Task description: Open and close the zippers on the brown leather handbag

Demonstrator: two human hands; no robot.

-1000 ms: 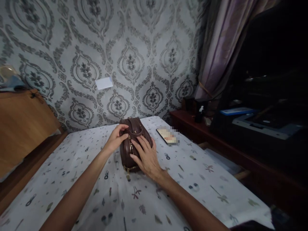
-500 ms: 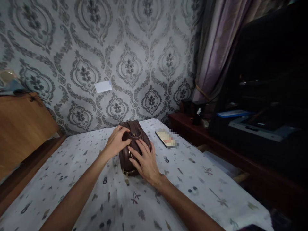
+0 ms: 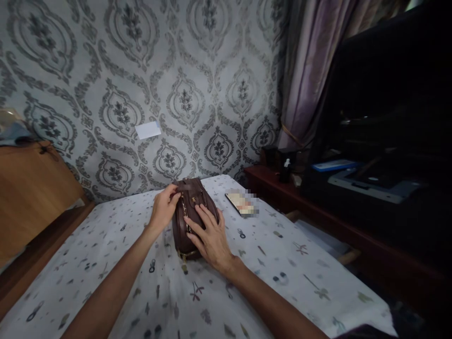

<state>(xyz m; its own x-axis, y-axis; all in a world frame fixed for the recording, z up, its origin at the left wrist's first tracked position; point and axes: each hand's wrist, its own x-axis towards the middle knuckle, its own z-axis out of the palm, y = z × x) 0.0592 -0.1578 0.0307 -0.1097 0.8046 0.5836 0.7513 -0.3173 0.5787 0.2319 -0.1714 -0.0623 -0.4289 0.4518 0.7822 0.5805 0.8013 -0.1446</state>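
A dark brown handbag (image 3: 181,238) with gold zips and a gold clasp lies on the patterned white cloth. Its short handle (image 3: 185,188) is tipped toward the far end. At the bag's left side, my left hand (image 3: 163,207) is closed, with thumb and fingertips pinched at the handle's left end; the exact grip is partly hidden. My right hand (image 3: 211,238) rests on the bag's top with its fingers spread, next to the zip and below the clasp. A phone (image 3: 240,204) with a lit, pixelated screen lies to the right of the bag.
The white cloth (image 3: 116,263) covers the surface under the bag. A wooden panel (image 3: 35,188) stands at the left, and a dark red cabinet (image 3: 256,175) with a small bottle (image 3: 285,172) at the right. Patterned wallpaper and a white card (image 3: 148,130) are behind.
My left hand has moved up and away along the bag, and the handle has swung toward the far end, uncovering the clasp. My right hand keeps its place on the bag.
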